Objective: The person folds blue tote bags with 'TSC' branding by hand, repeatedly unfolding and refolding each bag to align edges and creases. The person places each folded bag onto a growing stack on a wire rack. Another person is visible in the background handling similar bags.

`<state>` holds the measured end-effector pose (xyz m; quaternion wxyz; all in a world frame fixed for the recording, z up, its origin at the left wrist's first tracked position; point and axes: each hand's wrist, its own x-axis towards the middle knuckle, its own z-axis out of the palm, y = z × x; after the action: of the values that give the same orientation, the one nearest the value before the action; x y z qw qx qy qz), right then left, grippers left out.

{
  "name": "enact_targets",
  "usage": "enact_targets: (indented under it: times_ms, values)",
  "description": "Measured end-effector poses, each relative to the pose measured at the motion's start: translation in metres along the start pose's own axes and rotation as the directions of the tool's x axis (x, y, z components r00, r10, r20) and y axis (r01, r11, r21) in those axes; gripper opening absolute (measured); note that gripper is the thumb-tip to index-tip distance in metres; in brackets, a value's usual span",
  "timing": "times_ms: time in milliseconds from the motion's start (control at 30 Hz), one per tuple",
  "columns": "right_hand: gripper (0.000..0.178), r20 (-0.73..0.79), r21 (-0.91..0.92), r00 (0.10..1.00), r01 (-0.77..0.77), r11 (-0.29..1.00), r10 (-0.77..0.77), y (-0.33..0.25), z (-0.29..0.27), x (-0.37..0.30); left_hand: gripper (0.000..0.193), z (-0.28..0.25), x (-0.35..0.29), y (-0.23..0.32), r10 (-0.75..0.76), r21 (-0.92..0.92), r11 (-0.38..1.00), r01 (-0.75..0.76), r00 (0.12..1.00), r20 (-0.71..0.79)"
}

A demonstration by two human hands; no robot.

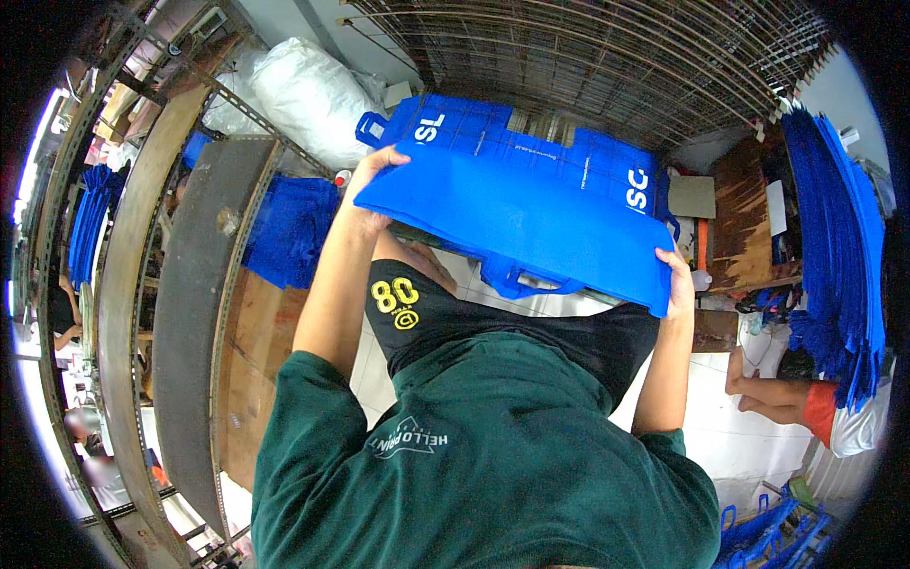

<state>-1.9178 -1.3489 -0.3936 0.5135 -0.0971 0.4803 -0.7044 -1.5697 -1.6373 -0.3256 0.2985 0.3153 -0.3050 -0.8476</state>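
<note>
A blue cloth tote bag [517,213] is stretched between my two hands, its plain side up and a carry handle hanging from the edge nearest me. My left hand [374,185] grips its left end, thumb over the top. At the right end, lower down, my right hand [678,282] is closed on the bag's corner. Just beyond it, blue tote bags with white print [455,121] lie on a wire rack. The fingers of both hands are partly hidden under the bag.
Stacked wire racks [607,47] rise ahead. A metal shelf frame [190,313] stands at my left, with blue bags [289,232] beside it and a white plastic sack [318,100] behind. More blue bags [834,256] hang at right, near another person's legs [782,394].
</note>
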Motion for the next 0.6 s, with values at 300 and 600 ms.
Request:
enact_targets:
  times_ms: [300,600]
  values:
    - [0.062,0.016,-0.089,0.997,0.08,0.993,-0.079,0.001,0.003,-0.024,0.038,-0.042,-0.017,-0.026,-0.035,-0.085,0.995,0.045,0.994,0.108]
    - [0.054,0.02,-0.193,0.994,-0.104,0.976,0.11,-0.009,0.029,0.081,0.038,-0.114,0.099,-0.03,-0.201,-0.002,0.98,0.201,0.98,0.003]
